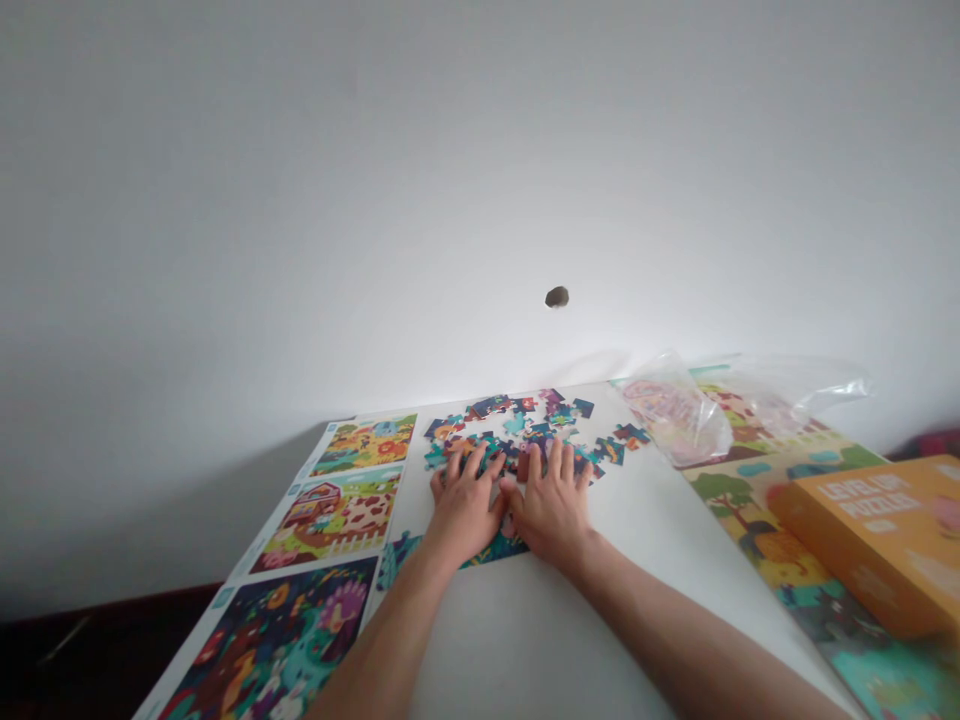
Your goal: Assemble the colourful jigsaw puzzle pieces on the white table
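The small card jigsaw pieces in blue, red and purple (487, 408) lie in the middle of the frame, right under the hands. The left hand (463, 505) and the right hand (551, 505) are both flat and open. The grip of each hand is apart, with the fingers spread out, and neither hand is clamped on a piece. The fingertips (534, 462) rest on the pieces, and the two thumbs are almost touching.

Below the hands, a dark teal strip of pieces (499, 548) looks joined up. That part seems done. Most of the other pieces look loose, in a bumpy ring with gaps, so a lot seems left to join.

All this sits on a smooth white worktop (660, 520). To the left is a long paper sheet of bright pictures (334, 515), with a red barn in the middle one. At the right are a crinkly clear plastic bag (679, 415), a big printed sheet with green trees (757, 500), and an orange card box with white words (870, 540). Behind it all is a plain white wall (450, 200).
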A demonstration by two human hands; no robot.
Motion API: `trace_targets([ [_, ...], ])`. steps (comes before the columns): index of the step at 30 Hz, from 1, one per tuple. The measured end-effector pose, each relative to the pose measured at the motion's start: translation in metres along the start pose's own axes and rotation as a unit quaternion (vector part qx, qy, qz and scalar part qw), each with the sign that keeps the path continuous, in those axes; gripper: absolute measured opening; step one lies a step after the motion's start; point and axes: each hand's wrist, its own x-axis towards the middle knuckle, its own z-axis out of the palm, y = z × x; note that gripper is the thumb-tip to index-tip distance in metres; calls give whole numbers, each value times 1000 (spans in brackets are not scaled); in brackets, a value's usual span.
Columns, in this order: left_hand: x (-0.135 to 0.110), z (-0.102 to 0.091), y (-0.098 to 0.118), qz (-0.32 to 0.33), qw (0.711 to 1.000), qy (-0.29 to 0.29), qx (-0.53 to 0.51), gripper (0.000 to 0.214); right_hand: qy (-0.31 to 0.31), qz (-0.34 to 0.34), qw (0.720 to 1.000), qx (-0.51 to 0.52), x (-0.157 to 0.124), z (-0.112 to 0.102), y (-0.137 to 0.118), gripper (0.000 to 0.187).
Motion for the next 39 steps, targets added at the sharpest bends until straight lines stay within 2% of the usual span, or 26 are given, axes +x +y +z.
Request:
trace_targets([
  [3,-2,1,1,6,1000,-9,8,54,-23,-86,996,30,4,-4,2,70],
  [4,-2,2,1,9,1000,-10,8,54,-21,-97,995,34,4,-4,2,69],
  [9,-4,2,1,12,1000,-12,6,52,15,-11,1000,10,2,0,-1,70],
  [12,-3,2,2,15,1000,-12,9,51,-12,-86,996,38,5,-1,1,59],
  [14,-3,2,2,17,1000,-12,11,52,-2,-102,993,50,12,-7,6,49],
  [17,-3,0,2,24,1000,-6,12,53,45,-17,999,17,27,-18,26,48],
  [20,-3,-2,3,45,999,-6,6,49,54,68,996,-23,43,-25,53,52],
  [25,-3,-4,3,48,999,-10,-7,43,21,40,999,-13,58,-17,78,52],
  [33,-4,-6,5,53,998,-15,-24,47,19,30,999,1,64,-9,78,47],
  [39,-6,-10,5,73,996,-18,-42,62,15,65,998,-2,68,-8,81,53],
])
